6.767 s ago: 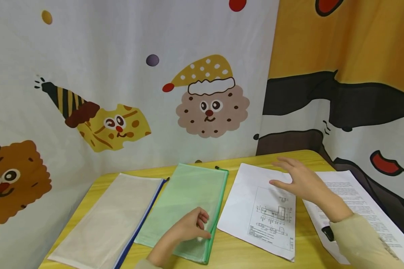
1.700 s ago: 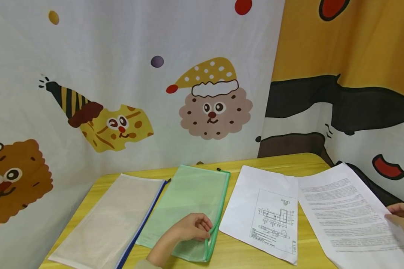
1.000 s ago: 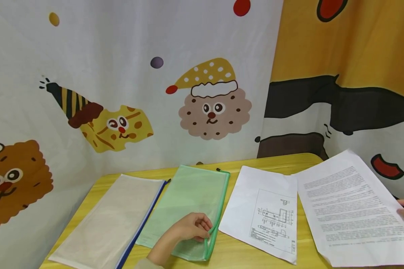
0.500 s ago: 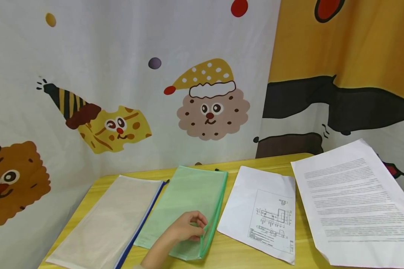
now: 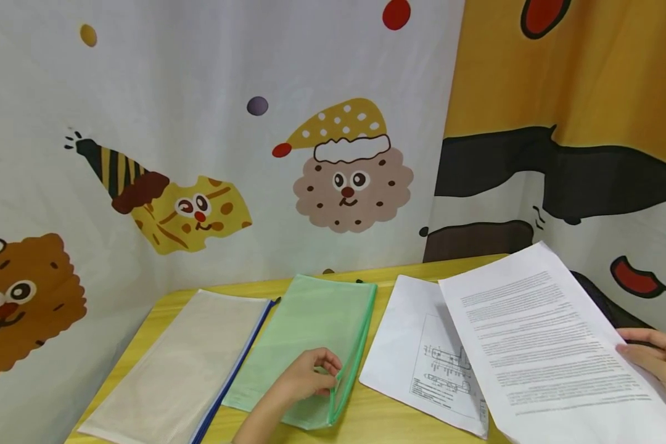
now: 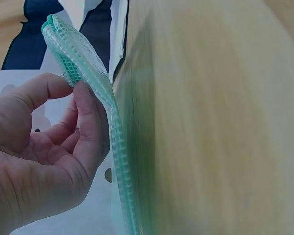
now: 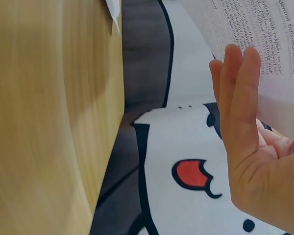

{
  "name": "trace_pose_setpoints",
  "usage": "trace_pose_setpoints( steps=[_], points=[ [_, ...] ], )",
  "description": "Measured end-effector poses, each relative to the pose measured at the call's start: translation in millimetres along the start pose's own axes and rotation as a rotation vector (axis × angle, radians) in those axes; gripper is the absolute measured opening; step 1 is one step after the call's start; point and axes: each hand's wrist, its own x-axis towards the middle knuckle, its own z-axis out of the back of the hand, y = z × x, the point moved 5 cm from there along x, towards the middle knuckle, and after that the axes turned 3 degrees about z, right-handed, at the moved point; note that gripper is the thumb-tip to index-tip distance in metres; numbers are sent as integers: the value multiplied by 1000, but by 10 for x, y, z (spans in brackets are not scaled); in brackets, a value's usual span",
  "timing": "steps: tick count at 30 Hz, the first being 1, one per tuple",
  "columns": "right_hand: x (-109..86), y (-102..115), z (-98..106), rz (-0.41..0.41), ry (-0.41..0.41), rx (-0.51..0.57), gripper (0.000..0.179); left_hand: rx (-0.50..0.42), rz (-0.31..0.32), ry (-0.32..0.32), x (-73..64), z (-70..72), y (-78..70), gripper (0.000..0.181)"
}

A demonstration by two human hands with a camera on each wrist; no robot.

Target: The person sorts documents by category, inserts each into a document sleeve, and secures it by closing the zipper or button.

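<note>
My left hand (image 5: 306, 377) pinches one layer of the green mesh zip pouch (image 5: 305, 311) at its near right corner. In the left wrist view, thumb and fingertips grip that mesh layer, and the pouch's opening edge (image 6: 119, 142) stands up from the table. My right hand (image 5: 657, 359) holds a sheet of printed text (image 5: 541, 336) by its right side, thumb on top. Raised and tilted, the sheet overlaps the right part of a page with a technical drawing (image 5: 396, 345). In the right wrist view, extended fingers (image 7: 245, 98) lie behind the printed sheet.
A whitish zip pouch (image 5: 183, 364) with a blue zipper lies left of the green one. Everything rests on a yellow wood-grain table (image 5: 377, 419). Behind it hangs a curtain (image 5: 211, 111) with cartoon figures.
My right hand has gone from above the drawing page to the printed sheet, lifted it, and brought it left over the drawing. My left hand has drawn up the green pouch's edge.
</note>
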Motion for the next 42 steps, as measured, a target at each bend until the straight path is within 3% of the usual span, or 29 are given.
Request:
trace_pose_setpoints(
  steps=[10, 19, 29, 36, 42],
  points=[
    [-22, 69, -242, -86, 81, 47, 35, 16, 0, -16, -10, 12, -5, 20],
    [-75, 130, -467, -223, 193, 76, 64, 9, 13, -4, -30, 15, -8, 20],
    [-60, 217, -640, -176, 235, 91, 57, 25, 11, 5, -44, 12, -11, 19],
    [-50, 283, -744, -118, 301, 178, 20, -13, 5, 7, -37, 5, -49, 22],
    [-31, 385, -845, -132, 317, 130, 51, -12, 24, 3, -43, -5, -41, 22]
  ],
)
